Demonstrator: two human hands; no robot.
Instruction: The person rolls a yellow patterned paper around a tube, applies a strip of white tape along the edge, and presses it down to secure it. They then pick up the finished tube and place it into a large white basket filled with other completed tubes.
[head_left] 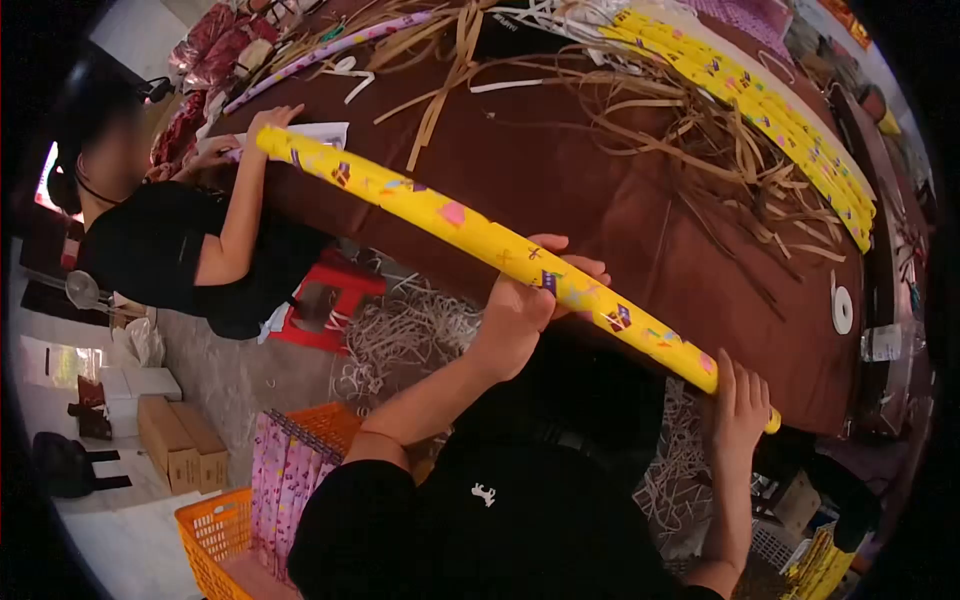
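Observation:
A long yellow tube (pixel 450 213) with colourful printed figures lies diagonally across the view, from upper left to lower right, over the table's near edge. Around its middle is my left hand (pixel 520 320), thumb on the near side and fingertips showing beyond the far side. My right hand (pixel 740 405) grips the tube near its lower right end, its fingers bent over it; the tip sticks out past the hand. The palm side of my right hand is hidden.
Brown strips (pixel 700 130) lie tangled on the brown table (pixel 560 150), beside several yellow tubes (pixel 750 95). A white roll (pixel 842 310) is at the right. A co-worker (pixel 150 240) sits at the left by a red stool (pixel 335 300). An orange basket (pixel 215 530) holds pink patterned pieces.

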